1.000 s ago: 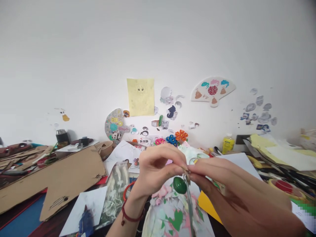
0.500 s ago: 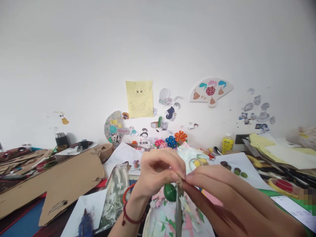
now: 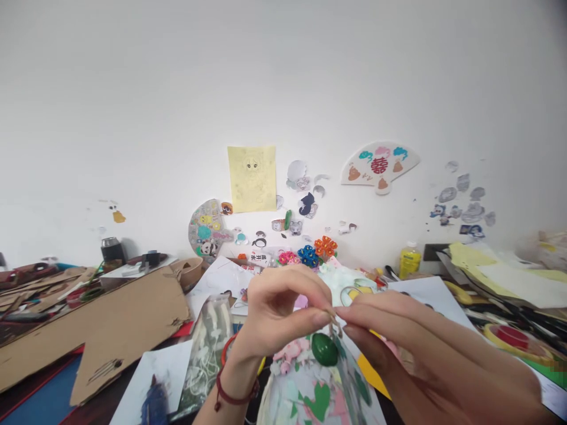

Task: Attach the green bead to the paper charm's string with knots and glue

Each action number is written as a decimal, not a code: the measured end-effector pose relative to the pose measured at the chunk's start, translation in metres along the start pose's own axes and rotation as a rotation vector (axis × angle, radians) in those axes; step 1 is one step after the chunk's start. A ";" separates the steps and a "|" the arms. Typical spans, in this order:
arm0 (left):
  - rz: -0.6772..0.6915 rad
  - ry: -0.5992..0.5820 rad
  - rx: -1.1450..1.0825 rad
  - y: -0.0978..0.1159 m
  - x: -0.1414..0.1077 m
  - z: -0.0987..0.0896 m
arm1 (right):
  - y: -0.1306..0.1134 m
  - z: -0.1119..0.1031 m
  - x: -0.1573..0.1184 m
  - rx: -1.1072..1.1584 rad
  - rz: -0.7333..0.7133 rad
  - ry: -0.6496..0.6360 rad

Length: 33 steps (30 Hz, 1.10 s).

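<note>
My left hand (image 3: 287,313) pinches a thin brown cord (image 3: 335,322) between thumb and forefinger. On the other side of it, my right hand (image 3: 411,339) has its fingers closed at the same cord, fingertips nearly meeting the left ones. A glossy green egg-shaped bead (image 3: 325,349) hangs just below the pinch. Beside the bead, long grey-green strips (image 3: 352,381) trail down, slightly blurred. Beneath them lies a pale surface with paper scraps, among them a green heart-shaped piece (image 3: 318,402). Red cord bracelets (image 3: 234,396) circle my left wrist.
Brown cardboard (image 3: 133,319) covers much of the left side, near a clear plastic bag (image 3: 206,348). Flower ornaments (image 3: 325,247) stand at the wall, with a yellow bottle (image 3: 409,260) to their right. Tape rolls (image 3: 514,339) and a phone (image 3: 553,392) lie at the right.
The bead has shifted right and slightly down. The strips, upright before, now slant down to the right. Both hands stay closed at the cord, my left fingertips a little further right.
</note>
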<state>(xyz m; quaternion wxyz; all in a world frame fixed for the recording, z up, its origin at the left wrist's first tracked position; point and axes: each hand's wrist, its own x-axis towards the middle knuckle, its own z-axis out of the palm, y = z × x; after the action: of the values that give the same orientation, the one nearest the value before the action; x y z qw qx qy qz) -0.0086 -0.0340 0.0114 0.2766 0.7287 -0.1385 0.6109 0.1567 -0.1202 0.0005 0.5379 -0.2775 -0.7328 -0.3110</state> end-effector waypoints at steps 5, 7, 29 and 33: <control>0.015 -0.015 0.069 0.003 0.000 -0.002 | 0.005 -0.003 -0.002 -0.007 -0.026 0.001; 0.015 -0.014 0.081 0.003 0.000 -0.003 | 0.009 -0.007 -0.003 -0.038 -0.107 -0.063; -0.070 0.025 0.433 0.013 -0.004 0.000 | 0.015 -0.005 0.011 0.071 0.293 -0.182; -0.069 0.039 0.454 0.014 -0.003 0.003 | 0.008 0.003 0.008 0.134 0.381 -0.120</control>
<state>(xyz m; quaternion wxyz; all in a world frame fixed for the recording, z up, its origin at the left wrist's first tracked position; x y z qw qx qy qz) -0.0143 -0.0473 0.0112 0.1290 0.7647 0.0328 0.6305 0.1583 -0.1119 0.0086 0.5596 -0.3925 -0.7170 -0.1371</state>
